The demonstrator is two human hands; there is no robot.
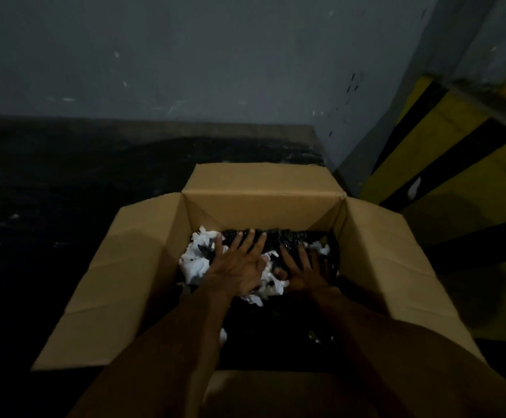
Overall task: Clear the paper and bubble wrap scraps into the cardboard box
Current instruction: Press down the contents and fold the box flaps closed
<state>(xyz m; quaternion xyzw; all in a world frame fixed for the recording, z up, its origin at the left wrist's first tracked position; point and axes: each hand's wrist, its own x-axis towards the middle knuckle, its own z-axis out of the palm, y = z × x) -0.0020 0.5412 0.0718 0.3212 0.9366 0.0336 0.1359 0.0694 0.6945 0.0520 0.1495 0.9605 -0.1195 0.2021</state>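
Note:
An open cardboard box (260,203) stands on a dark floor with its four flaps spread outward. Inside lie crumpled white paper scraps (196,260) at the left and dark, shiny bubble wrap (294,238) toward the back and right. Both my arms reach down into the box. My left hand (236,265) presses flat on the pile with its fingers spread, over paper and bubble wrap. My right hand (303,271) lies beside it, fingers straight, pressing on the dark wrap. Neither hand grips anything. The near part of the box's inside is in deep shadow.
A grey wall (185,70) rises behind the box. At the right stands a pillar with yellow and black stripes (463,152), close to the box's right flap. A small white scrap (414,187) shows against the pillar. Dark floor (49,191) stretches to the left.

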